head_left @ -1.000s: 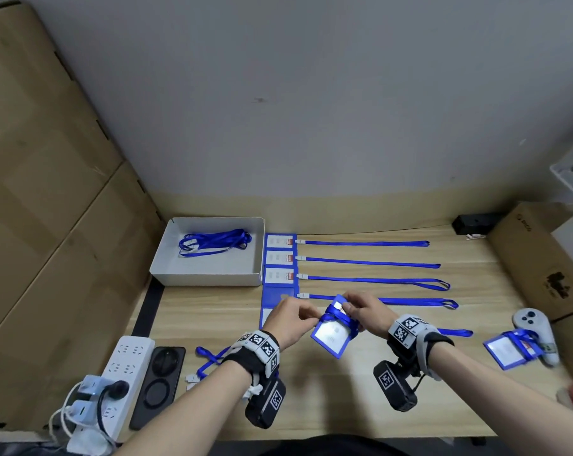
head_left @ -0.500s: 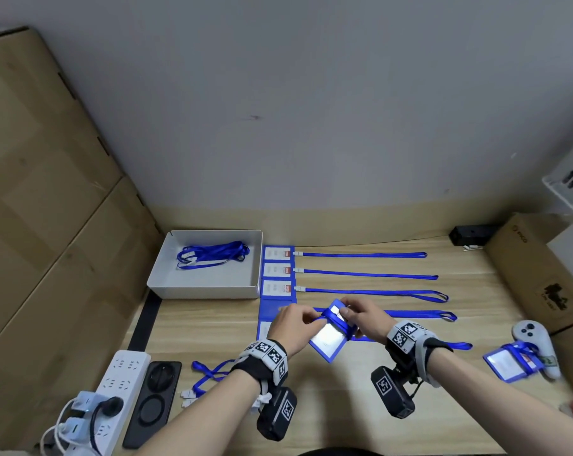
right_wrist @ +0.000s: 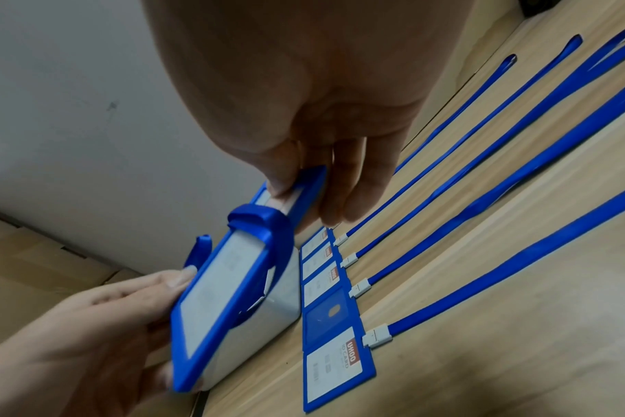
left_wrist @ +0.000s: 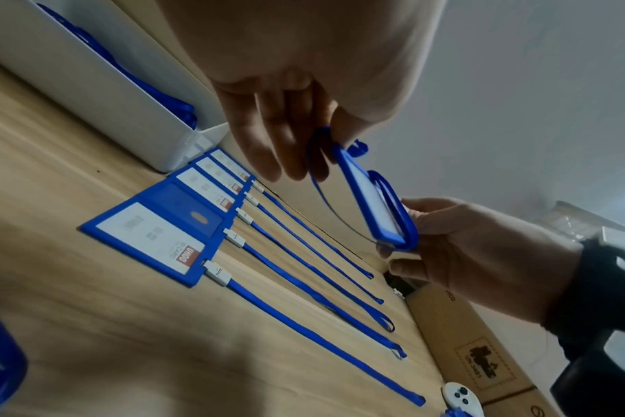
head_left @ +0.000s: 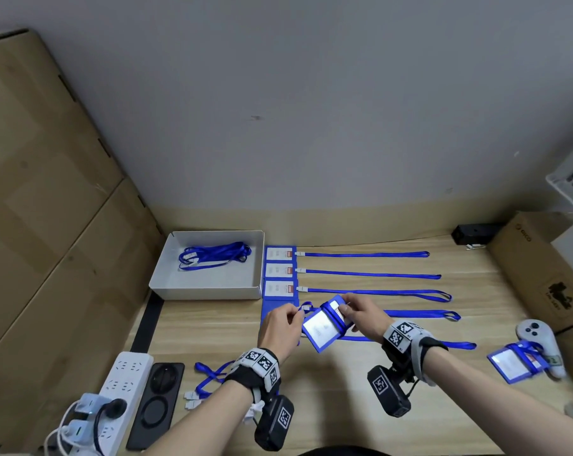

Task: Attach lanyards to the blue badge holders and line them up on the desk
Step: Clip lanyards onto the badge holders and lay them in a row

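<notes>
- Head view: a blue badge holder [head_left: 322, 325] is held tilted in the air above the wooden desk [head_left: 360, 390], between both hands; its wrapped lanyard [head_left: 331, 311] is seen looped round its upper part
- the left hand [head_left: 280, 327] is closed in a pinch on the near-left edge of the holder and on a strand of the lanyard; the white clip end [head_left: 306, 305] is seen just beside its fingertips
- the right hand [head_left: 364, 315] is closed on the far-right end of the holder, thumb on the card face and fingers behind it
- behind the hands, a row of finished badge holders [head_left: 279, 270] is laid side by side against the white box [head_left: 209, 289]; their lanyards [head_left: 364, 274] are stretched straight to the right, parallel and apart; one holder in the row is seen back side up in the wrist views
- inside the white box, a bundle of spare lanyards [head_left: 214, 255] is coiled
- at the right, another wrapped badge holder [head_left: 516, 362] is lying against a white controller [head_left: 538, 340], near a cardboard box [head_left: 538, 274]
- at the near left, loose lanyards [head_left: 209, 378] are lying beside a black phone-like slab [head_left: 158, 403] and a white power strip [head_left: 120, 393]
- Left wrist view: the badge holder [left_wrist: 371, 197] is shown edge-on, with lanyard loops on both faces.
</notes>
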Motion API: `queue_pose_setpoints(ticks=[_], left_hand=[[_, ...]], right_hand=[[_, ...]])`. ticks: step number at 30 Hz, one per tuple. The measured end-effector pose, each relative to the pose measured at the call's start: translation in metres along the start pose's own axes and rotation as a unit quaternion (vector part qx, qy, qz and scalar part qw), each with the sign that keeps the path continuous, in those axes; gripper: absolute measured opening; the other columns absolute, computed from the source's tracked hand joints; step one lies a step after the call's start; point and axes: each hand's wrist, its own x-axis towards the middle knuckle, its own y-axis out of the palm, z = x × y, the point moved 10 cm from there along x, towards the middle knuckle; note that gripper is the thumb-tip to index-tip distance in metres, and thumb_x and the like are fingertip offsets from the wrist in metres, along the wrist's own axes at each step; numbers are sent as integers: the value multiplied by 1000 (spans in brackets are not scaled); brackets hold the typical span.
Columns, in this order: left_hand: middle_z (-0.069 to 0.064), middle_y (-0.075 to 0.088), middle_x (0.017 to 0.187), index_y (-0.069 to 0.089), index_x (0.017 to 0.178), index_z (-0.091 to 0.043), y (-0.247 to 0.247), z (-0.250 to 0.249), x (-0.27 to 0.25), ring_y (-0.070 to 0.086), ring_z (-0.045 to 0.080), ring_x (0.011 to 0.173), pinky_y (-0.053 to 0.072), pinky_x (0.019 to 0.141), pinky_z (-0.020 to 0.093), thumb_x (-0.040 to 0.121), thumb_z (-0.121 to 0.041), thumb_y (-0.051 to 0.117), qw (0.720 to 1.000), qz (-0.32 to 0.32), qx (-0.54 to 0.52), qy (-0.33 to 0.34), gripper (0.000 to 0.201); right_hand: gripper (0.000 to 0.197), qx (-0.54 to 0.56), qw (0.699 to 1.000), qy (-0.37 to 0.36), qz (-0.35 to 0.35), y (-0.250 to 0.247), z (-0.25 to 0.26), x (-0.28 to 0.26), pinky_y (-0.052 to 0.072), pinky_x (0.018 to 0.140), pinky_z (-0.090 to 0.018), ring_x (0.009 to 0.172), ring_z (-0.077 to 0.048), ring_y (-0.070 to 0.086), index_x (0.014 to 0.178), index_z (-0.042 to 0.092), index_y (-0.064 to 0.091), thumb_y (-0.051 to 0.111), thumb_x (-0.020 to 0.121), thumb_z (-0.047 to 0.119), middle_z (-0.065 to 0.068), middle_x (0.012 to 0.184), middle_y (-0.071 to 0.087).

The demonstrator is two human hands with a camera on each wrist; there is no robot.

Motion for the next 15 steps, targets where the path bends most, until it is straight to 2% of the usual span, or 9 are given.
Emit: queue_pose_setpoints(ticks=[2,4,6,7,9,10,13,15], left_hand=[[-6,62,74,53,72,-21,8,8,3,65,11,65,45,58,27,93,-30,51,999,36,24,-27,23],[-7,64,88,58,87,-25,12,13,4,66,11,72,46,64,27,92,-28,50,997,61,17,-49,10],[-8,64,100,60,101,-27,15,12,6,65,13,81,46,67,26,93,-31,51,995,71,-25,-59,13],[-7,64,97,61,98,-27,18,8,5,63,15,81,44,66,26,93,-32,51,993,89,-62,-54,12],[-5,60,81,60,82,-21,30,-8,1,56,17,74,40,66,29,93,-30,54,983,144,-115,-15,15],[-3,61,79,61,82,-18,37,-14,-1,56,16,74,40,66,29,92,-28,57,978,167,-125,4,15],[5,70,92,66,101,-13,39,-22,-4,63,12,78,48,62,20,92,-21,62,976,169,-135,11,13],[6,67,95,65,99,-18,38,-16,1,65,13,80,54,64,24,90,-27,63,981,145,-133,1,12]], right_hand=[[14,9,1000,-10,0,0,3,-1,46,61,-22,69,-10,57,99,23,58,46,103,16,0,81,63],[18,19,1000,-12,5,0,5,-3,45,60,-18,65,-6,56,95,24,58,46,103,13,3,78,63],[18,36,999,-7,6,0,3,-4,46,62,-19,69,-9,57,96,23,59,45,103,12,1,81,65],[18,50,999,-3,5,0,2,-4,47,64,-22,72,-12,58,97,22,59,45,103,13,-1,83,66],[17,87,996,5,5,-1,0,-5,49,69,-30,77,-19,59,98,19,60,45,102,12,-8,87,65],[16,113,993,11,6,-1,0,-5,50,70,-33,78,-22,59,98,16,60,46,102,11,-11,88,64],[13,196,979,54,19,3,2,-11,56,65,-37,73,-28,63,103,11,59,50,101,20,-12,87,63],[24,236,965,96,63,13,5,-18,56,58,-35,58,-32,63,109,12,58,50,101,33,-12,82,67]])
